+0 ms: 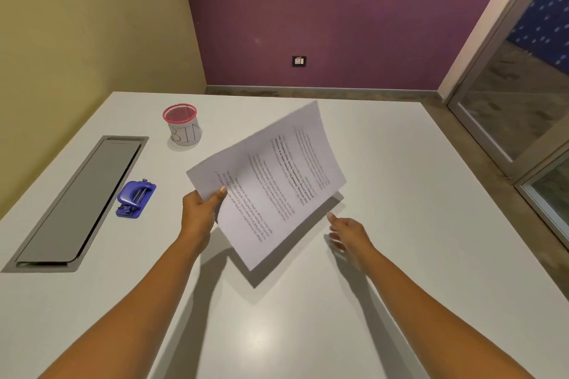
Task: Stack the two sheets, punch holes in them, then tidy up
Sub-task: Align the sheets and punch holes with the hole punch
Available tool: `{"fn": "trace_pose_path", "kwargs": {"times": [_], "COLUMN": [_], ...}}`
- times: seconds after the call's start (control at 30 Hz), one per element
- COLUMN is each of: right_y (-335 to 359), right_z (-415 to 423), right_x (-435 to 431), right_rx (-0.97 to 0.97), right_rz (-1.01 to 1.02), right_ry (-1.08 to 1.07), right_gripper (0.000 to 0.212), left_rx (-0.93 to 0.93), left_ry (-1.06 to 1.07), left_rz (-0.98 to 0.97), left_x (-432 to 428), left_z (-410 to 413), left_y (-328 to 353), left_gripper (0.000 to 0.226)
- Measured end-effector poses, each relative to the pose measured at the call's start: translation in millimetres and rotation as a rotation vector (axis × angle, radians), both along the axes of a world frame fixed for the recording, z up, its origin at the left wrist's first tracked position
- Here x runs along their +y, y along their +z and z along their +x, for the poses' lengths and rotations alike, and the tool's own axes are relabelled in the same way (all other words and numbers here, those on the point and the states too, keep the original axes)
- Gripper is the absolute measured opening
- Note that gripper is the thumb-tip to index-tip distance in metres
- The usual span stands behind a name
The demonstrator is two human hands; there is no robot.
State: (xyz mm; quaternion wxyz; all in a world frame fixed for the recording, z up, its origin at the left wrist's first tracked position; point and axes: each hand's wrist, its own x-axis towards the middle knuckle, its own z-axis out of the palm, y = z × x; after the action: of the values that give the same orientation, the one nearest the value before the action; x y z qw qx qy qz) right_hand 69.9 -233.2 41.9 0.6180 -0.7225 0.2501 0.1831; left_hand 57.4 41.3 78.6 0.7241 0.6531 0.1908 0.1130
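Fingers of left hand (197, 212) pinch sheet (268, 181); right hand (348, 234) loose.

Light: soft, even, coming from overhead.
Shadows: arms and sheet (268, 184) are casting dark shapes on the desk (385, 224).
Glare: a faint sheen is showing on the near desk.
Blur: right hand (348, 232) is smearing slightly; print is unreadable.
Distortion: wide-angle lens is bowing the edges.

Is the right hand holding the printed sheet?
No, only the left hand grips the printed sheet at its corner; the right hand is open beside it.
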Motion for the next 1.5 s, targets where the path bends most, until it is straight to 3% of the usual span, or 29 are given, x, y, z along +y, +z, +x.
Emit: {"fn": "trace_pose_path", "kwargs": {"times": [0.1, 0.2, 0.27, 0.43, 0.6, 0.9, 1.23, 1.5], "right_y": [4.4, 11.0, 18.2, 38.4, 59.5, 74.5, 68.9, 61.3], "right_z": [-0.5, 4.2, 9.7, 20.5, 25.1, 28.1, 23.1, 20.1], "right_x": [19.0, 33.6, 40.6, 36.3, 21.0, 5.4, 16.7, 13.2], "right_rx": [0.085, -0.029, -0.138, -0.37, -0.497, -0.608, -0.645, -0.613], "right_rz": [0.23, 0.562, 0.626, 0.353, 0.184, 0.192, 0.232, 0.173], "right_ry": [0.069, 0.042, -0.038, -0.078, -0.024, 0.074, 0.115, 0.125], "right_gripper": [0.037, 0.033, 0.029, 0.022, 0.01, 0.016, 0.022, 0.018], "left_rx": [0.006, -0.012, -0.007, 0.018, -0.024, 0.012, -0.071, -0.077], "left_ry": [0.064, 0.059, 0.032, -0.059, -0.16, -0.452, -0.323, -0.351], "left_rz": [-0.158, -0.263, -0.291, -0.236, -0.066, 0.121, 0.139, 0.139], "left_x": [-7.5, -17.5, -22.3, -18.7, -2.4, 5.2, -14.9, -14.3], "left_z": [-2.5, -7.2, -10.2, -11.6, -3.0, 13.3, 15.4, 12.3], "left_y": [-2.0, -3.8, -4.8, 0.1, 16.8, 43.5, 43.1, 36.7], "left_gripper": [0.012, 0.023, 0.026, 0.021, 0.036, 0.036, 0.022, 0.018]}}
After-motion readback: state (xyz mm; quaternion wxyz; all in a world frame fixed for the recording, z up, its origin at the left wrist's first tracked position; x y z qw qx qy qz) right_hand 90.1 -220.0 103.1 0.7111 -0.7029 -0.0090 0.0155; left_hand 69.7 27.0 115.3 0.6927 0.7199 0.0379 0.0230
